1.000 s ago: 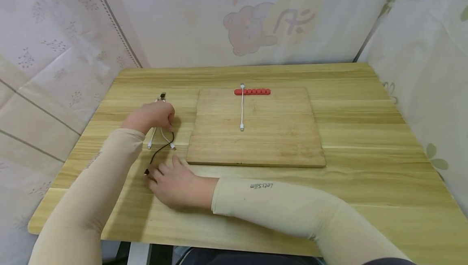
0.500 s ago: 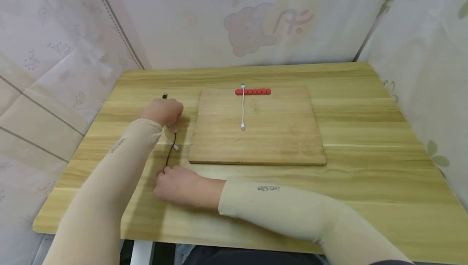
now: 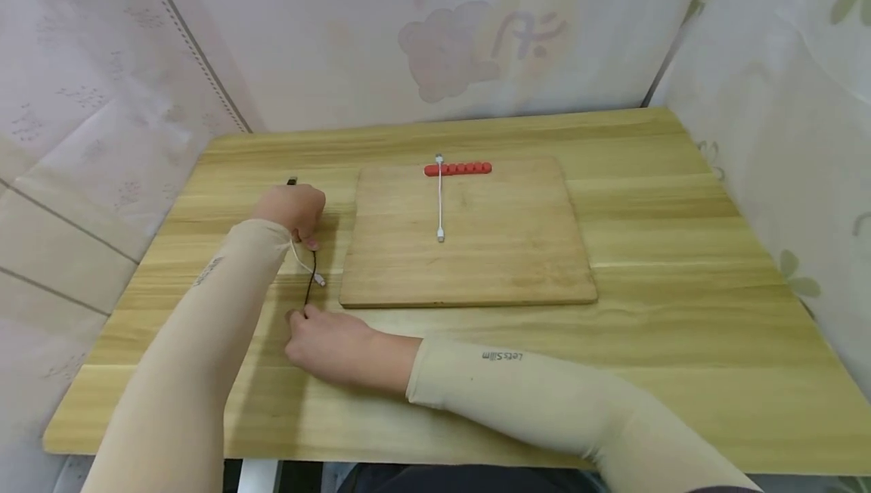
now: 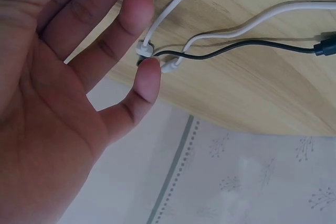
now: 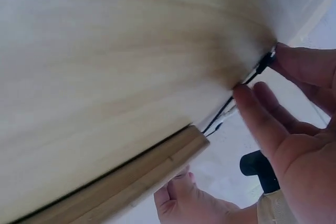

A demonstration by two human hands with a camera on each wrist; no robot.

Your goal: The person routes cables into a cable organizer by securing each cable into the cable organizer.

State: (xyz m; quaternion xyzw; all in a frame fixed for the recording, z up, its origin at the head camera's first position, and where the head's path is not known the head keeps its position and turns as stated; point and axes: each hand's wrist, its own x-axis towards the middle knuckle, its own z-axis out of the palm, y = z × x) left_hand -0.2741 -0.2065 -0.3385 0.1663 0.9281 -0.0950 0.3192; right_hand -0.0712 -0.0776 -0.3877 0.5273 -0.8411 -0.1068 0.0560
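Observation:
Along the left side of the table, a short black charging cable (image 3: 310, 286) runs almost straight between my hands. My right hand (image 3: 333, 342) holds its near end; in the right wrist view, thumb and forefinger sit at the black plug (image 5: 265, 64). Over the cable's upper part hovers my left hand (image 3: 291, 209), palm down. In the left wrist view its thumb and fingers stand apart near a cluster of plugs, with two white cables (image 4: 236, 29) close by. The far black plug (image 3: 292, 181) shows past the left knuckles. Contact of the left fingertips with the cable is unclear.
A wooden board (image 3: 503, 251) lies right of the hands. On its far edge is a red cable holder strip (image 3: 469, 168), with a white charging cable (image 3: 440, 206) lying across its left end. Patterned curtains (image 3: 327, 39) stand behind and beside the table (image 3: 653, 357).
My right hand's fingers have come in around the black cable's near plug and shifted it right. The cable has gone from curved to nearly straight. My left hand has moved slightly nearer.

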